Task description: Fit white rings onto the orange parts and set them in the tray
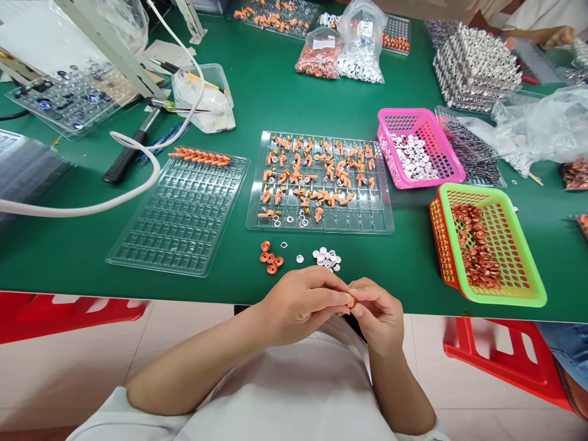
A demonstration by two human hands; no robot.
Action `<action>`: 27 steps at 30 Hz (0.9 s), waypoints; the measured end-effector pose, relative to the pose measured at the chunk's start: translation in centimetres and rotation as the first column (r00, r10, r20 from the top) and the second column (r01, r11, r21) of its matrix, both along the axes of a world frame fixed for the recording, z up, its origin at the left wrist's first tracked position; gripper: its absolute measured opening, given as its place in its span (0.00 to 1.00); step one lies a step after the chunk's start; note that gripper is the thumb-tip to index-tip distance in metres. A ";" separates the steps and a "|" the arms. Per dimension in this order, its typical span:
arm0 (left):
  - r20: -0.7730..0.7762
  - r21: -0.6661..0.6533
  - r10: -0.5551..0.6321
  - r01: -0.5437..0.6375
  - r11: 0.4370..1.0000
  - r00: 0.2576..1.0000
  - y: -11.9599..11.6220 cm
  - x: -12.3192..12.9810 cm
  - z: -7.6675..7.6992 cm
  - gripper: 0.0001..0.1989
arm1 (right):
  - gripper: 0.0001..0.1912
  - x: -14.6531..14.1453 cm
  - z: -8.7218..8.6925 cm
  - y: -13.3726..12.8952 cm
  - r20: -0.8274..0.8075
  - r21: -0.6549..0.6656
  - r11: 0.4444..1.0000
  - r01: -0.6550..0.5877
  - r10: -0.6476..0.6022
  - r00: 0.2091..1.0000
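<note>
Pinched between my two hands, just off the table's front edge, is a small round orange-copper cap (351, 302). My left hand (303, 303) closes its fingertips on it from the left. From the right, my right hand (379, 312) grips it between thumb and fingers. The fingers cover most of the cap. Beyond my hands lie a little pile of white discs (327, 258) and several loose copper caps (271, 258). Farther back, a clear compartment tray (362, 220) carries many curved orange pieces (297, 160) with small dark and yellow parts.
At left lies a second clear tray (169, 226) with a row of orange pieces, near a hammer (133, 150) and a white cable (92, 210). To the right stand a pink basket (420, 114) of white discs and a green basket (528, 269) of copper caps. Filled bags (361, 46) sit behind.
</note>
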State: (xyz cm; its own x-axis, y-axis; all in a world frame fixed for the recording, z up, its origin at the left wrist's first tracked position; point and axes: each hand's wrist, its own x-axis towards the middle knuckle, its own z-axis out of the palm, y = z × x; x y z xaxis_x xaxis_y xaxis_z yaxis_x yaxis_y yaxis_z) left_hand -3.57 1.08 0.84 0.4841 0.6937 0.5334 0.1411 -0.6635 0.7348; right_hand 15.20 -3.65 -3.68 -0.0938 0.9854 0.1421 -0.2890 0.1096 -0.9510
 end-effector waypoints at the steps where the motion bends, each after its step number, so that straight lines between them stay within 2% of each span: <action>1: 0.000 -0.003 -0.001 0.001 1.000 1.000 0.0 0.0 0.0 0.06 | 0.12 0.0 0.0 0.0 0.004 0.008 1.000 0.002 -0.002 1.000; 12: 0.035 -0.003 -0.024 0.024 1.000 0.999 0.4 -0.1 0.0 0.06 | 0.11 0.2 0.4 0.3 0.103 0.049 0.998 0.031 -0.036 0.994; 21: 0.042 0.019 -0.036 0.035 0.999 0.998 0.7 -0.4 -0.1 0.04 | 0.16 0.5 0.8 0.5 0.171 0.106 0.994 -0.011 -0.007 0.985; 27: 0.019 0.023 -0.021 0.021 1.000 1.000 0.7 -0.4 0.0 0.04 | 0.16 0.6 1.0 0.5 0.143 0.064 0.997 -0.040 0.031 0.989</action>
